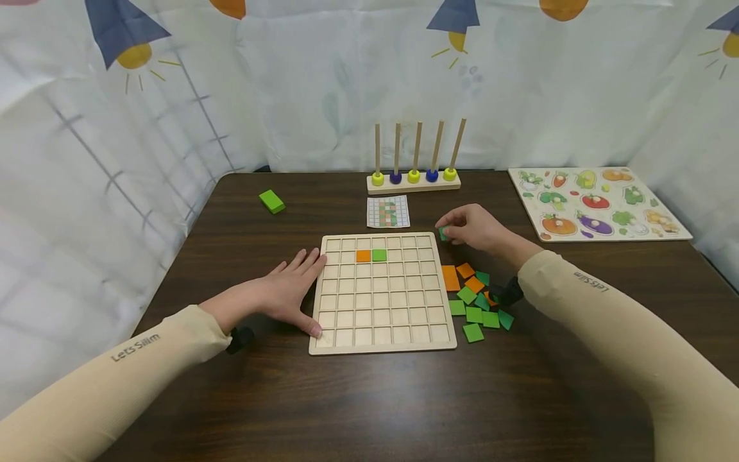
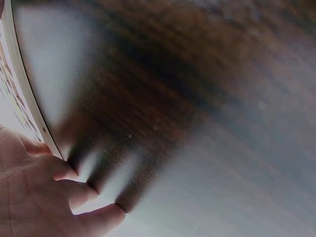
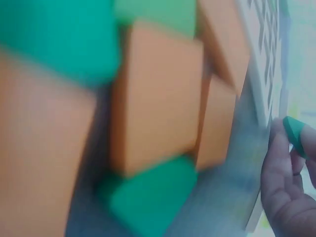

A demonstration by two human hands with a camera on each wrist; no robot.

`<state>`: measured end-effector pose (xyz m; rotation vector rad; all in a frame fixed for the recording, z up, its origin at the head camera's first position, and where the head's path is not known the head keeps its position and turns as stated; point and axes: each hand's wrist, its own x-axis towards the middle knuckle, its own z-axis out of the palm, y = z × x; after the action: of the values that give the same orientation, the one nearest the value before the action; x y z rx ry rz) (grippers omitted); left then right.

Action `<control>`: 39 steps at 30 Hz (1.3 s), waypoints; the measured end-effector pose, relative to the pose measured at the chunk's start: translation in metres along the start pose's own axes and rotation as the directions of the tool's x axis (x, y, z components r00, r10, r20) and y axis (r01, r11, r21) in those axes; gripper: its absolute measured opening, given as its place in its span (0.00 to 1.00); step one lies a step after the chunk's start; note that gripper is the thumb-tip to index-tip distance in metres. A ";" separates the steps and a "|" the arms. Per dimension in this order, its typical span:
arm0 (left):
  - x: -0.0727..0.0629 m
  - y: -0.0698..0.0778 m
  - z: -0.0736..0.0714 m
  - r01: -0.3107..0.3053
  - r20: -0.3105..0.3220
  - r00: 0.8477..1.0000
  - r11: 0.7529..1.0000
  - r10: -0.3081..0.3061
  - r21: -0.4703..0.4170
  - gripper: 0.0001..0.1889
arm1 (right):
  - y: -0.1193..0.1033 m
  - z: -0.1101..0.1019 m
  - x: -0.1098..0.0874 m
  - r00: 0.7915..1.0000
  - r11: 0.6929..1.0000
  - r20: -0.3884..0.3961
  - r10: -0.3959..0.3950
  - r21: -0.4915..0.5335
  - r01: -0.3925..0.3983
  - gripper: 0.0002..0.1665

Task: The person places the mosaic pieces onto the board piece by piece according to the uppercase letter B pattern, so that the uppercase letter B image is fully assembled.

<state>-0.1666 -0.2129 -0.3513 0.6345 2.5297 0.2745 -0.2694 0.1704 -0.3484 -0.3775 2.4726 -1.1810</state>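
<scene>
A square wooden grid board (image 1: 381,351) lies on the dark table. An orange tile (image 1: 363,256) and a light green tile (image 1: 379,255) sit side by side in its second row. My left hand (image 1: 288,289) rests spread at the board's left edge, thumb on the lower left corner. In the left wrist view, fingertips (image 2: 116,211) touch the tabletop. My right hand (image 1: 475,228), beyond the board's upper right corner, pinches a dark green tile (image 3: 295,132) between thumb and fingers. Loose orange and green tiles (image 1: 474,314) lie scattered right of the board, below that hand.
A small printed pattern card (image 1: 389,212) lies behind the board. Behind it stands a peg rack (image 1: 414,186) with coloured rings. A vegetable puzzle board (image 1: 600,204) is at the back right, and a green block (image 1: 272,201) at the back left. White curtains surround the table.
</scene>
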 end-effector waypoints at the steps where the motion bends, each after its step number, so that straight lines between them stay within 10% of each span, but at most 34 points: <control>1: 0.000 0.000 0.000 -0.001 -0.001 1.000 1.000 0.001 0.000 0.74 | -0.002 0.002 0.001 1.000 0.999 0.010 0.004 0.036 -0.005 0.19; 39: -0.001 -0.001 0.001 0.000 -0.009 1.000 1.000 0.000 0.005 0.75 | -0.040 0.044 0.013 0.992 0.970 0.121 0.021 0.238 -0.049 0.22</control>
<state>-0.1656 -0.2139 -0.3519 0.6365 2.5397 0.2715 -0.2590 0.1106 -0.3454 -0.3235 2.1957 -1.3835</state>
